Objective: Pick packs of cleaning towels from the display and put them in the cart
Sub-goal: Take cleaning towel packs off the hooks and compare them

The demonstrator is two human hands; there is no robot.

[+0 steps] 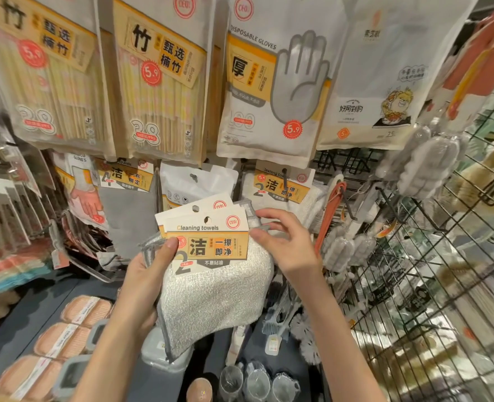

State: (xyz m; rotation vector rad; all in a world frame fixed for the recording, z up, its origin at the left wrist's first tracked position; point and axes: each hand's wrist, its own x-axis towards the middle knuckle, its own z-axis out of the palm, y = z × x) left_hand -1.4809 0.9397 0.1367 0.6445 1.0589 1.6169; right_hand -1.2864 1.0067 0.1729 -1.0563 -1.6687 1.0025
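Head view: cleaning towels packs (211, 274) gripped between left hand (144, 282) thumb and fingers, right hand (286, 245) fingers pinching their top-right corner

Nubbly grey-white cloth towels (216, 291) hang beneath matt paper header cards (208, 233) printed orange and white. Glossy plastic pouches of bamboo chopsticks (153, 82) and disposable gloves (272, 91) catch the light above, beside a black metal wire rack (431, 256).

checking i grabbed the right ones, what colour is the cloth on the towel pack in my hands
Speckled off-white, grey-edged, on the cleaning towels pack; head view.
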